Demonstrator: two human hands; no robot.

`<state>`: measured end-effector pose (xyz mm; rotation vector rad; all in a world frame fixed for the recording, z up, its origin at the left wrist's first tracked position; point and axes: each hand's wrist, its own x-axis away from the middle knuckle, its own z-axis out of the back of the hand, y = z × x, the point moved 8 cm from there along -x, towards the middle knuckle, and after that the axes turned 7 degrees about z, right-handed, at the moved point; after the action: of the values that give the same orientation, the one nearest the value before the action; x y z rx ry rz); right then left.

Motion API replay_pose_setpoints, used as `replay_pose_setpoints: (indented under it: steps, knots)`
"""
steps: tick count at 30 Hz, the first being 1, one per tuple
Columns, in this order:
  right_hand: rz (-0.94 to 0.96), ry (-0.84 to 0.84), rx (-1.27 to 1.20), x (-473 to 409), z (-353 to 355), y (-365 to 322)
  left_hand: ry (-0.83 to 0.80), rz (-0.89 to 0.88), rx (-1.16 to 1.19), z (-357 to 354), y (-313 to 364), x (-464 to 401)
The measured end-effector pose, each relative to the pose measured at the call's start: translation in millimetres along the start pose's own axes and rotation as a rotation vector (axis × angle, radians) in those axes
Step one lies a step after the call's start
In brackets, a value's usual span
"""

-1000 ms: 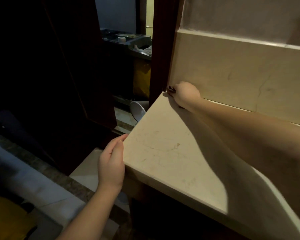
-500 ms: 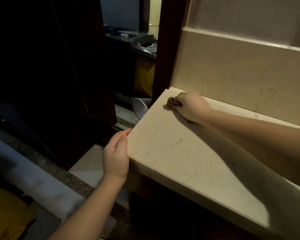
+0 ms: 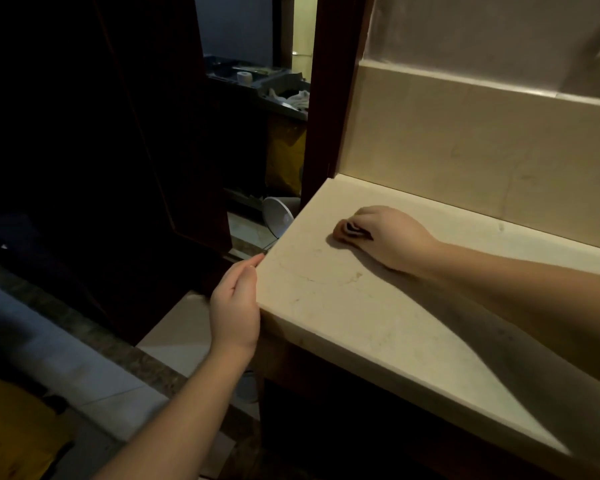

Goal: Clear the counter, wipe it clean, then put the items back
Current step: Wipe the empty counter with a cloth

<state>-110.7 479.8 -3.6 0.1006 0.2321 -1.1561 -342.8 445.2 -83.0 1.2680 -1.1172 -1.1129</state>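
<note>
Tabletop [image 3: 378, 323] wiping is in progress: right hand [image 3: 388, 233] is clenched on a small bunched cloth [image 3: 349, 232] near the back-left corner, left hand [image 3: 236, 303] rests flat, ungripping, against the left edge, so narrow cloth contact may leave unwiped strips.

My right hand [image 3: 388, 235] lies knuckles-up, fingers curled shut, forearm stretched out toward 4 o'clock. My left hand [image 3: 236, 303] stands on edge, fingers straight and together, pointing to 1 o'clock, forearm trailing to 7 o'clock.
</note>
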Motion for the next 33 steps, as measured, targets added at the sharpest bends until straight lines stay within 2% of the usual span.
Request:
replay_pose_setpoints:
  steps: [5,7,11,13,18,20,23,25,30,33]
  knots:
    - [-0.205,0.007,0.023,-46,-2,30,-0.018,-0.003,0.013,0,2,-1]
    - [-0.159,0.054,0.024,-50,-3,17,-0.027,-0.004,0.008,-1,2,0]
    - [0.084,0.055,-0.088,9,5,-30,-0.038,0.004,0.026,0,-5,-2]
    - [0.083,0.026,-0.08,20,4,-29,-0.034,-0.007,0.036,0,-4,-3]
    - [-0.106,0.056,-0.013,-40,0,-6,-0.053,-0.009,0.041,-1,0,-1]
    - [-0.05,0.08,-0.02,-34,-3,-22,-0.062,-0.015,0.048,-1,1,1]
    - [0.132,0.093,-0.113,20,2,-55,-0.058,-0.014,0.072,0,1,-1]
    - [0.175,0.071,-0.129,38,5,-61,-0.05,-0.014,0.072,-1,1,-2]
    - [-0.091,0.052,-0.065,-28,-1,-34,-0.065,-0.007,0.044,1,-3,-2]
    - [-0.043,0.059,-0.085,-25,-3,-51,-0.083,0.005,0.055,1,-4,-2]
